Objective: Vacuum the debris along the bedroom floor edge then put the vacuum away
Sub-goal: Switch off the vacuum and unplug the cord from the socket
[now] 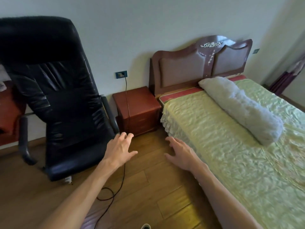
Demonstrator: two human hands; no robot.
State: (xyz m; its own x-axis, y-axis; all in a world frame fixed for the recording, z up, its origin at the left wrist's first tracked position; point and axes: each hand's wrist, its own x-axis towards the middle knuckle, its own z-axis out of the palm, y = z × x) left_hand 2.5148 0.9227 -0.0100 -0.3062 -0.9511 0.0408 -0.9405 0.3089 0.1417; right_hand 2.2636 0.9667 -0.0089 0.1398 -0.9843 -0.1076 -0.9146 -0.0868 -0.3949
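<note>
As left hand (119, 148) and right hand (180, 154) hover empty, fingers spread, wood floor (156, 187) separates chair (66, 104) and bed (222, 146).

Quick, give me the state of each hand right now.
Left hand: open, fingers spread, holding nothing.
Right hand: open, fingers spread, holding nothing.

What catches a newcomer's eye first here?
The left hand and right hand reach forward over the floor, both open and empty. A black office chair fills the left, a bed with a long grey pillow the right. Between them a black cord drops from a wall socket over the nightstand.
</note>
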